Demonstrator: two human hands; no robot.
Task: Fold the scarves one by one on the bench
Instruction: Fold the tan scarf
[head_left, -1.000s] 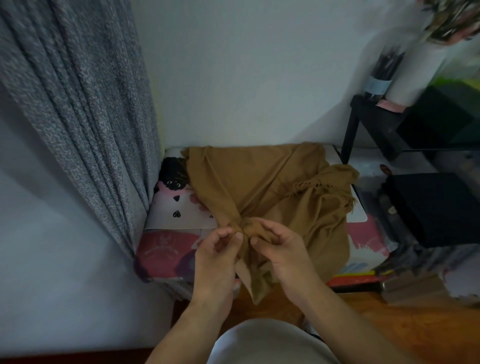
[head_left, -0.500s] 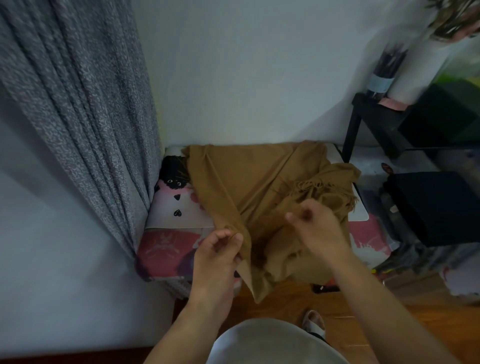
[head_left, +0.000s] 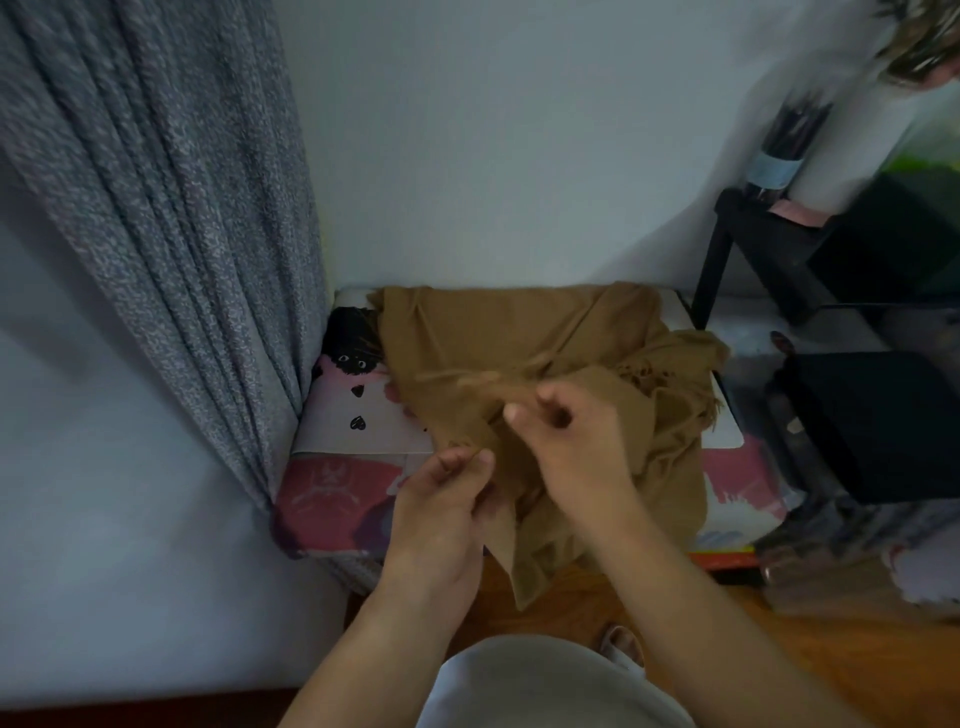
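Note:
A tan-brown scarf (head_left: 519, 343) with a fringed end lies crumpled over a small bench (head_left: 353, 441) that has a pink and white cover with a black cat and hearts. One corner of the scarf hangs off the bench's front edge. My left hand (head_left: 441, 504) pinches the scarf's edge at the front of the bench. My right hand (head_left: 576, 447) is just right of it, over the scarf's middle, blurred by motion, its fingers curled on a stretched strip of the cloth.
A grey speckled curtain (head_left: 171, 218) hangs left of the bench against the wall. A black shelf frame (head_left: 727, 249) and a black box (head_left: 872, 421) stand at the right. Wooden floor (head_left: 779, 649) lies below, with clutter at the right.
My right hand went out to the right over the fringed end, then came back toward my left hand, pulling a strip of the scarf taut. My left hand kept its pinch in place.

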